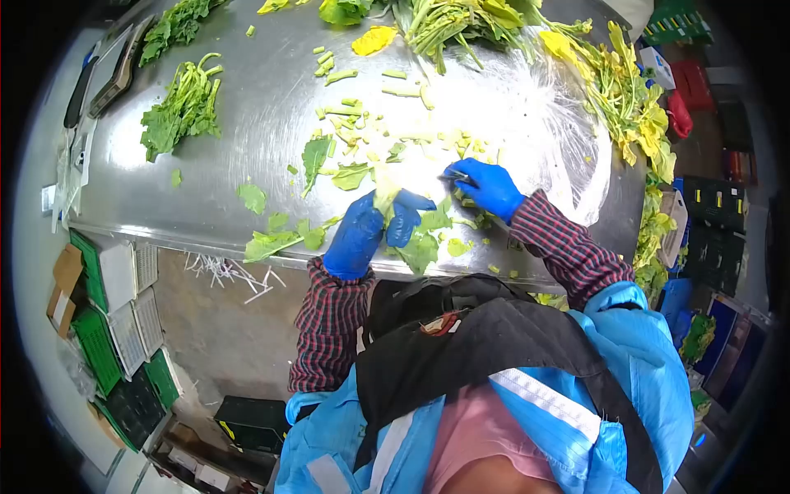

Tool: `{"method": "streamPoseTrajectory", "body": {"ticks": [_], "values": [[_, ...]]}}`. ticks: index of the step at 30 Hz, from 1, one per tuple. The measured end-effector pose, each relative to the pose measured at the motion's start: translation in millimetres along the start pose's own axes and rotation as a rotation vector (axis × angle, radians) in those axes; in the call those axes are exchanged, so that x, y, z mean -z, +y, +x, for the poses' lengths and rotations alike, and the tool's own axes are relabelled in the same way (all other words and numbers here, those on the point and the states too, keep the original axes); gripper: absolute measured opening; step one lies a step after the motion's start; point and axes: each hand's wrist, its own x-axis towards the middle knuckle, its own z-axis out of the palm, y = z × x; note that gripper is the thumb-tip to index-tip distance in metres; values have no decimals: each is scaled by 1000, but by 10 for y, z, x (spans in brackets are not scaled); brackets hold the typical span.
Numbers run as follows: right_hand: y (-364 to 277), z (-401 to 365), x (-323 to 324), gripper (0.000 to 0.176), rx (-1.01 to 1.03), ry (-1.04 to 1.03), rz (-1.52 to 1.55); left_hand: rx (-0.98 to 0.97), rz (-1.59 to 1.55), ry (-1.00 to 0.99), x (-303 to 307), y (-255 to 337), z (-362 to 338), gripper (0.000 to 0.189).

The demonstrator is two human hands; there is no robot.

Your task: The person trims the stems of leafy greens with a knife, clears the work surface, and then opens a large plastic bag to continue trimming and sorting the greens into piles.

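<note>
My left hand (pixel 362 229), in a blue glove, is closed around a pale yellow-green leaf (pixel 385 191) just above the metal table's near edge. To its right, my right hand (pixel 491 189), also gloved in blue, grips a small dark tool (pixel 454 174) that looks like a knife; its blade is lost in the glare. Cut stem pieces (pixel 350 115) lie scattered beyond both hands. Loose green leaves (pixel 351 175) rest around them, and another green leaf (pixel 421 251) lies under and between the hands.
A pile of leafy greens (pixel 461 25) sits at the far side, with clear plastic film (pixel 568 123) beside it. Yellowed leaves (pixel 629 99) hang along the right edge. Bunched greens (pixel 183 111) and a scale-like device (pixel 115 70) are at left. Crates (pixel 99 346) stand below left.
</note>
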Motion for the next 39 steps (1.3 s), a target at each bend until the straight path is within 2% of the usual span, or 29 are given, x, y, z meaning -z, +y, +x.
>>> {"method": "streamPoseTrajectory", "body": {"ticks": [2,3,5,6,8,10,11,12,16,17,19,20,21,23,24,25,26,27,28,29,30,31,33,34,35,36,37,38,39], "values": [[56,-70,47,25,-45,248,238,-94,80,11,-3,1,19,65],[-99,-123,73,25,-44,287,314,-48,71,24,-44,53,-76,65],[-370,-103,393,24,95,377,314,-61,184,33,-101,74,9,63],[-483,-83,523,24,95,394,313,-63,218,67,-154,113,55,63],[-670,-92,689,31,337,413,230,-97,199,14,-123,93,72,63],[-741,-97,789,34,423,421,114,-132,181,-32,-89,52,64,64],[-757,-89,803,36,510,420,-12,-172,83,-75,-83,18,60,59],[-779,-81,803,46,537,410,-40,-212,-16,-117,-70,-7,52,54],[-967,-138,807,40,582,366,-169,-60,82,13,-28,-36,31,67],[-983,-127,785,40,580,368,-170,-59,81,10,-42,-57,33,67],[-980,-99,714,37,579,396,-120,-40,113,225,-180,-44,75,65],[-961,-81,679,36,569,384,-78,-28,2,266,-260,-22,80,62],[-906,-63,626,36,569,384,-80,-30,1,266,-229,-45,67,62],[-725,7,463,36,443,379,-5,-50,-46,-96,-115,-68,35,62],[-504,62,273,27,341,363,44,37,5,12,-186,-23,-9,66],[-357,103,273,15,109,86,-163,147,21,66,-254,131,-45,62],[-95,96,131,10,18,-34,-87,138,60,7,-215,237,-70,57],[-140,-48,118,16,258,164,-90,145,93,-34,-119,347,-105,52],[-295,-103,192,18,156,165,-68,106,118,18,-6,528,-139,52],[5,-98,47,23,169,125,21,111,232,83,85,724,-179,46],[-140,-126,170,26,73,46,102,131,339,139,202,879,-211,40],[-124,-84,146,26,101,44,97,133,390,227,404,1011,-234,32],[-8,-12,76,32,140,128,100,-37,483,229,852,1345,-183,32],[-45,53,26,32,87,108,121,-19,750,182,1103,1660,-167,35],[-58,82,-16,33,18,75,144,-55,891,256,1279,1820,-128,37],[-228,104,-6,34,48,42,159,-123,885,307,1676,1829,-72,34],[-361,132,-2,36,106,1,212,-43,1004,407,1834,1982,15,30],[-440,177,-49,37,76,-67,444,5,1141,514,2016,2113,107,27],[-571,202,-51,36,57,-106,431,11,1059,601,2359,2135,207,28]]}}
